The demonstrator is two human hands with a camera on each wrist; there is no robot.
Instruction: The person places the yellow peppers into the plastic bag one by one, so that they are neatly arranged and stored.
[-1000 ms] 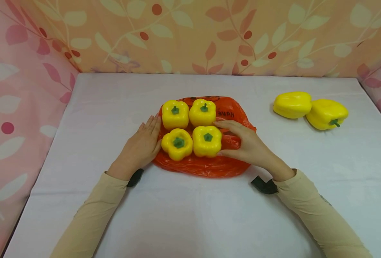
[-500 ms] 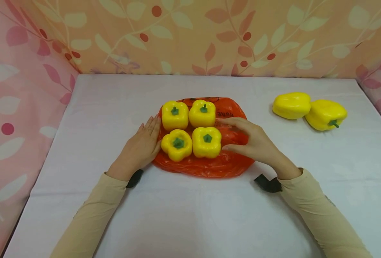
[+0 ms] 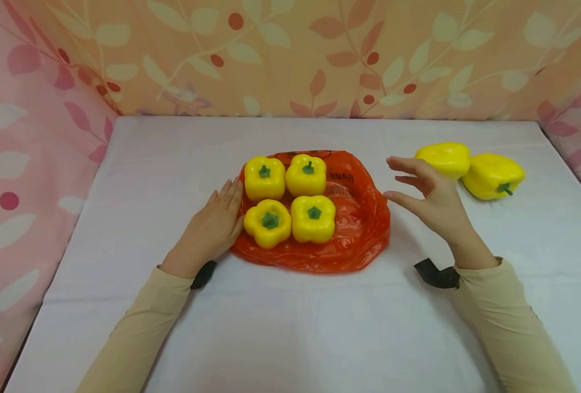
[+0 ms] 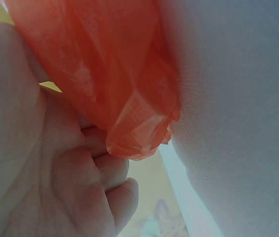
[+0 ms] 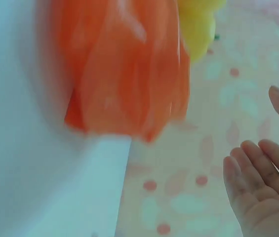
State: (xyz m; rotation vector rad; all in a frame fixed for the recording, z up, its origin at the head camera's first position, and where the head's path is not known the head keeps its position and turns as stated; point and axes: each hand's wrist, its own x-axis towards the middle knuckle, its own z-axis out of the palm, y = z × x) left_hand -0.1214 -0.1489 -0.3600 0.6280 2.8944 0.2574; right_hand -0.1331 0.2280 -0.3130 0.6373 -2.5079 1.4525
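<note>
Left hand point(image 3: 211, 229) at a red bag point(image 3: 361, 224) bearing four yellow peppers point(image 3: 313, 222).
Fingers straight, close together, seemingly touching the bag; the right hand point(image 3: 440, 204), thumb and fingers spread apart, hovers right of it, near two more peppers point(image 3: 492, 174) on the worktop point(image 3: 359, 322).

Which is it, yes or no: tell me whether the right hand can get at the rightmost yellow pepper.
Probably yes: the right hand holds nothing, and nothing covers the rightmost yellow pepper; only another pepper sits beside it.
</note>
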